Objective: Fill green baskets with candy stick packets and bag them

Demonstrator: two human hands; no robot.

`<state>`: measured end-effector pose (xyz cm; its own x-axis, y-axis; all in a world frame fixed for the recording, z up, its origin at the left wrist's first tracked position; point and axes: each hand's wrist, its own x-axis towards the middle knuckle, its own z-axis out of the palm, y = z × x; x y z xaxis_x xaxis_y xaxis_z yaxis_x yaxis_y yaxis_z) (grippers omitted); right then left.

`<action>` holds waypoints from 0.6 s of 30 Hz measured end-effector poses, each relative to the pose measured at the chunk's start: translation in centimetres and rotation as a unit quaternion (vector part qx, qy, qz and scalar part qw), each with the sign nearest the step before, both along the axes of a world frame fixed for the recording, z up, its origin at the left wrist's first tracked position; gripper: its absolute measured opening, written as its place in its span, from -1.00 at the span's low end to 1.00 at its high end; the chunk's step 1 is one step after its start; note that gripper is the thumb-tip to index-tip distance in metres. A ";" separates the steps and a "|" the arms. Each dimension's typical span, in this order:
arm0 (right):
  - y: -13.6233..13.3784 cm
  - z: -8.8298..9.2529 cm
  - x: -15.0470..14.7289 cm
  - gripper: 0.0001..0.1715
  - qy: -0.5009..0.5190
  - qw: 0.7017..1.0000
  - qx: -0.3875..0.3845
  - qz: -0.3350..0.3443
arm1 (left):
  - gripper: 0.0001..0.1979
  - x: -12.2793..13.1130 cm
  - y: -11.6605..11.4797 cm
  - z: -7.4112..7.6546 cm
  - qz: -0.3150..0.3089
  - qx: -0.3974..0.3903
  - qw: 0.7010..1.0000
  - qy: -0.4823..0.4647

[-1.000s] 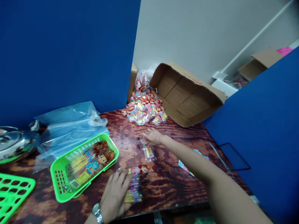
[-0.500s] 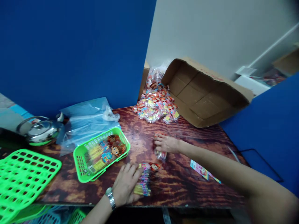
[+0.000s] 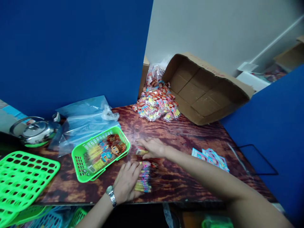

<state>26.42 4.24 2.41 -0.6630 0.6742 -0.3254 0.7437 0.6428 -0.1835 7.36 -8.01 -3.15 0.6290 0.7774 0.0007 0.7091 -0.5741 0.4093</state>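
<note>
My left hand [image 3: 127, 182] lies flat on the wooden table [image 3: 180, 180], fingers stretched against a small stack of colourful toy packets [image 3: 144, 177]. A watch sits on that wrist. My right hand [image 3: 153, 147] reaches in from the right, its fingers stretched out flat over another toy packet [image 3: 140, 152] just above the stack, pressing it to the table. To the left, a green plastic basket [image 3: 80, 156] holds more such packets with cartoon faces.
A heap of packets [image 3: 155, 101] spills beside an open cardboard box [image 3: 204, 91] at the back. Clear plastic bags [image 3: 83, 117], a metal kettle [image 3: 35, 131] and a green grid tray [image 3: 21, 180] lie left. Blue cards [image 3: 211, 156] lie right. Blue partitions stand on both sides.
My right hand has slid a packet left and toward me, close to the stack. My left hand stays on the stack. The camera view has shifted.
</note>
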 end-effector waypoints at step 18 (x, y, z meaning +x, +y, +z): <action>-1.7 -1.5 1.0 -0.63 0.219 0.966 -0.135 0.037 | -0.17 -0.2 -0.6 -0.6 0.010 0.021 1.000 -0.012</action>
